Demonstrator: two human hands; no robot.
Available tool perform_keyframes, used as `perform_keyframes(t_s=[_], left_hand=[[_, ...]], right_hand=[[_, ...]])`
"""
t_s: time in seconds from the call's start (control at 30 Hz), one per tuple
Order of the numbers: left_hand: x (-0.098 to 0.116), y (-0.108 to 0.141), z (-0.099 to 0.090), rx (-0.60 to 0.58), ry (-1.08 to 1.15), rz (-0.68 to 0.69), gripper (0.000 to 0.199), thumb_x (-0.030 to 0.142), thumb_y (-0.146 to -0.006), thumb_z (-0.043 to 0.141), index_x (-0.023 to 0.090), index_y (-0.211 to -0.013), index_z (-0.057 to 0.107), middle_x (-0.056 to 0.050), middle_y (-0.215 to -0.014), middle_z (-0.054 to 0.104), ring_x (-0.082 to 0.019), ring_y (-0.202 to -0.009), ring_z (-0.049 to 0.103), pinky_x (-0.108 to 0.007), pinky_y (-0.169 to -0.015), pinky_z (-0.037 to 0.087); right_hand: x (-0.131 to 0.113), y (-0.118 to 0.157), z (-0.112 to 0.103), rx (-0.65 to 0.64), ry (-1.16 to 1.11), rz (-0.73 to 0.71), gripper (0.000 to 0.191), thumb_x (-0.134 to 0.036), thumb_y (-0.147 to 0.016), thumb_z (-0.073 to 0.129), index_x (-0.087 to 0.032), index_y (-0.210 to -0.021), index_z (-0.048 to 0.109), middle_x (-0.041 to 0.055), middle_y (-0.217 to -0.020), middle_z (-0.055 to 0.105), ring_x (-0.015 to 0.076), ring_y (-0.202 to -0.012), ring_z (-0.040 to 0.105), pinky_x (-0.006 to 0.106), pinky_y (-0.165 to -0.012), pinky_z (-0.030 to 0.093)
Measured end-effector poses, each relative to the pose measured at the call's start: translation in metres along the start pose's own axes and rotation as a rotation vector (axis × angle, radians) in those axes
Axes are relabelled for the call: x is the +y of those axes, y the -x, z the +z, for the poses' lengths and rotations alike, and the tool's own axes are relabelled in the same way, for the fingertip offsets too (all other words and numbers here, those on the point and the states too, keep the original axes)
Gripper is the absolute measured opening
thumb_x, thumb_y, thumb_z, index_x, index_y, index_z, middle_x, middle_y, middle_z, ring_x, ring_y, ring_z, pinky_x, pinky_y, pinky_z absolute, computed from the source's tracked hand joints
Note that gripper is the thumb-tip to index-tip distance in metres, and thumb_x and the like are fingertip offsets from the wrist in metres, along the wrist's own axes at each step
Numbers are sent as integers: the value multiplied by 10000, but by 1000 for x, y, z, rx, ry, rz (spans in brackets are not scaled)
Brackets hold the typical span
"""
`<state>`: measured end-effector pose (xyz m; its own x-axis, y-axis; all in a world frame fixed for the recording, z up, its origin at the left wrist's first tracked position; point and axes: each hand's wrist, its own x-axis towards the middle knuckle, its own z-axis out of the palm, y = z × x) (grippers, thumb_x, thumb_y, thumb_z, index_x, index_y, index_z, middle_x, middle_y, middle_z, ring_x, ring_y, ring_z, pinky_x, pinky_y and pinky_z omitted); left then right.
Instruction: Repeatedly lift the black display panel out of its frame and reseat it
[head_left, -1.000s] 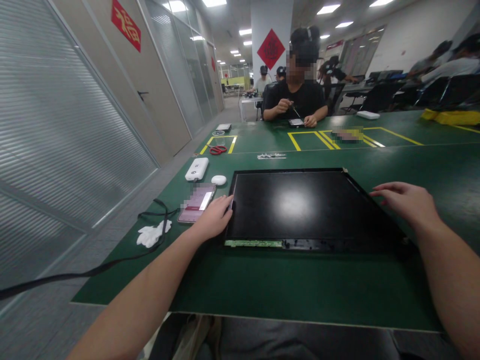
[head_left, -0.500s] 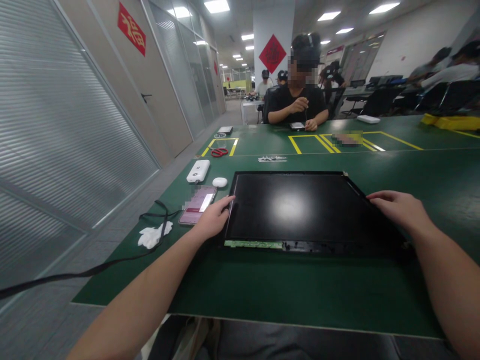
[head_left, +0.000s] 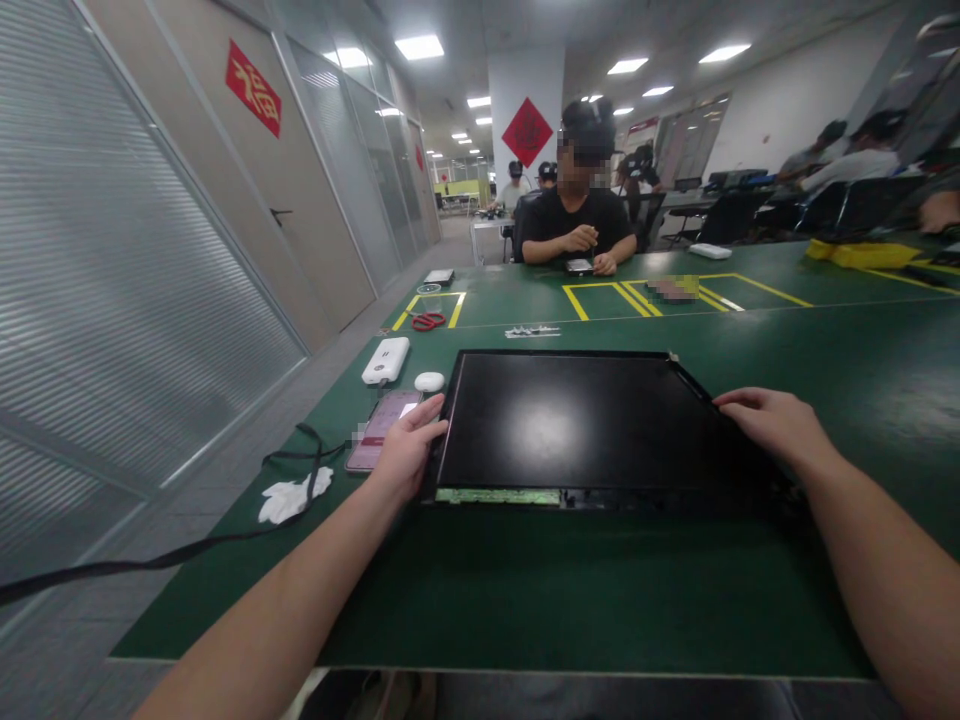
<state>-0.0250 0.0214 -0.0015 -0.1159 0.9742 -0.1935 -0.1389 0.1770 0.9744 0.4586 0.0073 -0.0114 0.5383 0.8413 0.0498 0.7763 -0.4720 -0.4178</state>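
Observation:
A black LCD screen panel [head_left: 600, 425] lies in front of me, a bright reflection on its glass and a green circuit strip [head_left: 499, 496] along its near edge. My left hand [head_left: 405, 445] grips the panel's left edge, thumb on the rim and fingers at the side. At the right edge, my right hand [head_left: 772, 420] pinches the dark frame between thumb and fingers. Its fingertips are partly hidden. Close to my left hand lies a phone [head_left: 379, 440] with its screen lit, next to a small white earbud case [head_left: 430, 382].
The green table [head_left: 600, 590] holds a white power bank [head_left: 386, 360], red-handled scissors [head_left: 428, 321], crumpled white tissue [head_left: 289, 500], a black strap [head_left: 195, 541] and small metal pieces [head_left: 532, 331]. Across it, a person in black [head_left: 577, 225] works on a small device [head_left: 579, 267].
My view has tilted up and shifted slightly right. My left hand sits farther around the panel's left rim, whose side shows wider. The right hand stays at its edge.

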Motion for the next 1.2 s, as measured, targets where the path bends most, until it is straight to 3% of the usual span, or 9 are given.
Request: perform_keyframes(t_s=[0.17, 0.43, 0.67, 0.83, 0.97, 1.2], left_hand=[[0, 0, 2, 6, 154, -113, 651, 82, -782, 699, 210, -1411, 591, -95, -1241, 756, -216, -857, 788, -294, -660, 646], [-1, 1, 3, 4, 198, -122, 759, 73, -781, 708, 267, -1482, 492, -61, -1161, 785, -202, -737, 787, -268, -545, 615], [1, 4, 6, 30, 212, -125, 781, 32, -751, 745, 219, -1472, 510, -65, -965, 809, -211, -607, 760, -256, -465, 566], [-3, 1, 4, -43, 204, -113, 632, 115, -788, 771, 169, -1392, 596, -66, -816, 803, -220, -628, 760, -280, -554, 599], [-8, -2, 2, -100, 155, -76, 465, 203, -803, 786, 180, -1260, 706, -78, -920, 815, -223, -754, 778, -279, -659, 613], [-6, 1, 2, -189, 131, -18, 524, 238, -752, 759, 223, -1274, 724, -61, -1157, 788, -286, -1066, 742, -350, -900, 592]], right_hand=[[-1, 1, 2, 26, -4, -33, 289, -395, -764, 574, -274, -895, 802, 56, -984, 770, 263, -926, 658, 351, -768, 473], [4, -3, 8, 37, -36, -73, 272, -392, -753, 581, -281, -873, 799, 47, -944, 767, 261, -886, 675, 363, -744, 503], [12, -11, 18, 62, -46, -99, 279, -385, -743, 588, -268, -870, 807, 59, -918, 774, 276, -868, 684, 372, -726, 499], [16, -14, 22, 92, -72, -131, 261, -388, -743, 604, -266, -850, 809, 75, -928, 772, 281, -858, 686, 372, -705, 496], [17, -15, 22, 85, -65, -122, 264, -387, -741, 603, -270, -856, 810, 75, -936, 771, 286, -856, 685, 382, -710, 497], [15, -15, 22, 60, -70, -118, 272, -377, -744, 593, -267, -871, 807, 68, -928, 770, 264, -836, 686, 362, -704, 497]])
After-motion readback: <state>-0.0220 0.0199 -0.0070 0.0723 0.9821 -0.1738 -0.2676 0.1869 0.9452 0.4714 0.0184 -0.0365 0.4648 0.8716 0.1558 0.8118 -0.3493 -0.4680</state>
